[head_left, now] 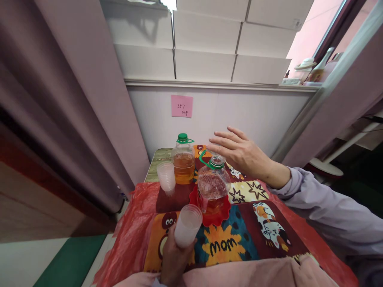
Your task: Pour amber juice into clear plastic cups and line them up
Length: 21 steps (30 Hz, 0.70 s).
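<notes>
My left hand [175,257] is closed around a stack of translucent plastic cups [188,226], tilted near the front of the table. My right hand [239,153] hovers with fingers stretched out, behind and above an uncapped clear bottle [214,183]. That bottle has a green handle ring and some amber liquid low inside. It stands on a red scalloped tray [223,213]. Behind it to the left is a second bottle [183,163] of amber liquid with a green cap. Another stack of translucent cups [166,177] stands beside that bottle.
A patterned cloth [223,243] and red plastic sheeting [131,227] cover much of the table. A pink note [182,106] is stuck on the white panel behind. Purple curtains [77,79] hang at the left, and white boxes [203,65] are stacked above.
</notes>
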Motion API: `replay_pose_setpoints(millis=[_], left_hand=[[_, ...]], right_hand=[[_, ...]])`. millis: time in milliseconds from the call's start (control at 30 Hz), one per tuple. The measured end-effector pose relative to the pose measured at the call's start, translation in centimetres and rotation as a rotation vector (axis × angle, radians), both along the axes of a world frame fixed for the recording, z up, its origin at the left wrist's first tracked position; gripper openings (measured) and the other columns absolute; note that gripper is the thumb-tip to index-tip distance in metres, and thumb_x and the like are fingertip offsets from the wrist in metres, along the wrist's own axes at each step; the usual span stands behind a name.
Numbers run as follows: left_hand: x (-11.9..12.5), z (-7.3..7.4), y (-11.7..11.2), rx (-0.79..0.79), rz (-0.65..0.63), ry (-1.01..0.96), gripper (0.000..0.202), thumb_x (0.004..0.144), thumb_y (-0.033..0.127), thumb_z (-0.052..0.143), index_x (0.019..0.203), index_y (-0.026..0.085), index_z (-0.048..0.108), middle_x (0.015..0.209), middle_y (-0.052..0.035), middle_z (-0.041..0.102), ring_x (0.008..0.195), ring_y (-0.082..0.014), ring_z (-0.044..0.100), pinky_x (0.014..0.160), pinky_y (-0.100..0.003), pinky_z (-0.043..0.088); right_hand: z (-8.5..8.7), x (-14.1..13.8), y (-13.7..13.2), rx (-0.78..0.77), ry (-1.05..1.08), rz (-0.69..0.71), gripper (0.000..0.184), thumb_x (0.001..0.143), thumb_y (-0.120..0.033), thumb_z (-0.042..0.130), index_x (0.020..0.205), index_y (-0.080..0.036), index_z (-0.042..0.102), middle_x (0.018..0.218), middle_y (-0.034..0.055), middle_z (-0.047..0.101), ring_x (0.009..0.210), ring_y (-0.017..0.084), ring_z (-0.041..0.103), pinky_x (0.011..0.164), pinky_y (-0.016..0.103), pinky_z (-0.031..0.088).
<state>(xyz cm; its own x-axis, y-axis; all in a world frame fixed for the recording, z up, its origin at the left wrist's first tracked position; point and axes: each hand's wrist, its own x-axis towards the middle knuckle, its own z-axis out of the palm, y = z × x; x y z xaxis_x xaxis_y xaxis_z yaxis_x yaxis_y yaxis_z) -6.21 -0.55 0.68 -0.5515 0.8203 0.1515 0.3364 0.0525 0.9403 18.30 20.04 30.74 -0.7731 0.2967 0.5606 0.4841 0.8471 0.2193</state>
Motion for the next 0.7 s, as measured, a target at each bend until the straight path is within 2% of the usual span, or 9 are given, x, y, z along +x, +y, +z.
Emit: replay_pose_setpoints(millis=[100,167,267,333,400,467,567,700], left_hand=[[0.1,0.5,0.0,0.004,-0.015,0.009,0.048,0.066,0.043,0.089,0.108,0.028,0.072,0.092,-0.008,0.083,0.086,-0.0379,0.082,0.08,-0.054,0.066],[0.3,0.8,0.0,0.016,-0.018,0.011,0.05,0.065,0.045,0.09,0.108,0.028,0.071,0.092,-0.008,0.083,0.084,-0.0372,0.081,0.079,-0.053,0.066],[0.4,1.2,0.0,0.011,-0.04,0.011,0.052,0.065,0.042,0.09,0.111,0.029,0.071,0.094,-0.0072,0.084,0.084,-0.0363,0.081,0.078,-0.052,0.066],[0.5,1.3,-0.1,-0.004,-0.077,0.018,0.052,0.066,0.04,0.089,0.114,0.028,0.071,0.096,-0.0074,0.085,0.086,-0.0363,0.081,0.078,-0.051,0.065],[0.5,1.3,-0.3,-0.015,-0.106,0.023,0.052,0.068,0.041,0.089,0.114,0.026,0.071,0.098,-0.0085,0.085,0.087,-0.0369,0.082,0.078,-0.05,0.065],[0.4,1.2,-0.4,-0.017,-0.126,0.024,0.052,0.069,0.042,0.089,0.115,0.025,0.072,0.102,-0.011,0.086,0.092,-0.0384,0.082,0.08,-0.051,0.065],[0.4,1.1,-0.6,-0.011,-0.146,0.026,0.053,0.071,0.042,0.089,0.118,0.025,0.073,0.107,-0.0141,0.086,0.096,-0.0409,0.082,0.084,-0.053,0.065],[0.5,1.4,-0.5,-0.004,-0.151,0.029,0.051,0.071,0.048,0.089,0.115,0.025,0.076,0.1,-0.0129,0.085,0.086,-0.0398,0.082,0.078,-0.053,0.066]], right_hand=[[0.2,0.1,-1.8,-0.005,0.132,-0.067,0.05,0.107,-0.011,0.061,0.148,-0.037,0.073,0.152,0.0021,0.079,0.153,0.033,0.065,0.137,0.066,0.04],[-0.6,0.3,-4.0,-0.059,0.365,-0.148,0.051,0.104,-0.022,0.07,0.153,-0.035,0.068,0.149,0.0089,0.079,0.146,0.038,0.069,0.129,0.065,0.05],[-3.6,-0.2,-8.3,-0.311,0.772,-0.174,0.075,0.1,-0.037,0.078,0.169,-0.03,0.048,0.146,0.0176,0.076,0.131,0.039,0.077,0.111,0.058,0.067],[-6.7,-1.1,-10.9,-0.581,0.915,-0.071,0.079,0.103,-0.042,0.074,0.173,-0.033,0.037,0.147,0.0174,0.075,0.121,0.035,0.082,0.098,0.052,0.073],[-9.9,-2.5,-12.7,-0.81,0.952,0.002,0.074,0.105,-0.046,0.072,0.171,-0.033,0.04,0.147,0.0168,0.076,0.116,0.033,0.084,0.095,0.049,0.074],[-12.7,-3.9,-13.7,-0.921,0.967,0.013,0.069,0.106,-0.048,0.072,0.168,-0.031,0.047,0.147,0.0167,0.076,0.12,0.034,0.084,0.099,0.05,0.074],[-15.6,-5.3,-14.3,-0.927,0.942,-0.022,0.072,0.104,-0.05,0.074,0.168,-0.029,0.049,0.15,0.0166,0.076,0.129,0.037,0.081,0.105,0.053,0.072],[-18.6,-5.7,-15.4,-0.844,0.78,-0.037,0.073,0.105,-0.051,0.074,0.171,-0.031,0.05,0.158,0.0169,0.072,0.141,0.041,0.075,0.115,0.059,0.067]])
